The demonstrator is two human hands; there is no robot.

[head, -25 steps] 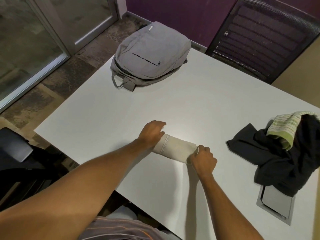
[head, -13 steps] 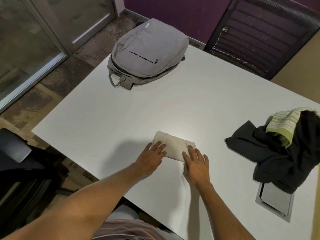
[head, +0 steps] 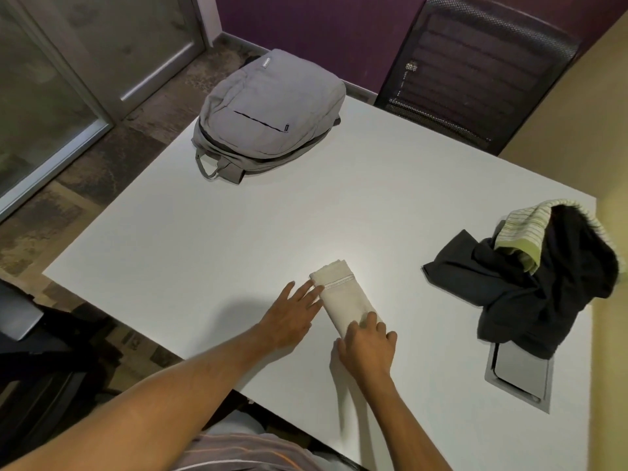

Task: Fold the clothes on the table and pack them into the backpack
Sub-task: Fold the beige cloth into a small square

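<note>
the cream cloth (head: 343,300), folded into a narrow packet, lies on the white desk (head: 238,232) close to the near edge, one end toward the person and the stitched end angled away. half a second ago it lay crosswise in front of the person with both palms flat along its near edge; now it has been swung round so that it runs lengthways away from them. the right hand (head: 368,345) rests on the near end, fingers loosely bent over the fabric; whether they pinch it or only press it i cannot tell. the left hand (head: 292,312) lies spread and flat on the desk, its fingertips touching the packet's left side, holding nothing. a second ago both hands were curled at the two ends of the bundle, so the folding looks finished and the hands seem to be squaring it up. by my reading, this piece is ready to be carried to the bag.

further out on the right, a heap of unfolded clothes (head: 530,294) sits well apart: dark fabric with a pale green striped garment (head: 523,229) tucked in at the top. it partly covers a grey cable hatch (head: 520,375) set in the desk. those pieces are not yet folded.

at the far corner the grey backpack (head: 268,120) lies flat, front up, its main opening not visibly open. a small tag on the top and another by the front zip carry writing too small to read. behind stands a black mesh chair (head: 475,73).
</note>
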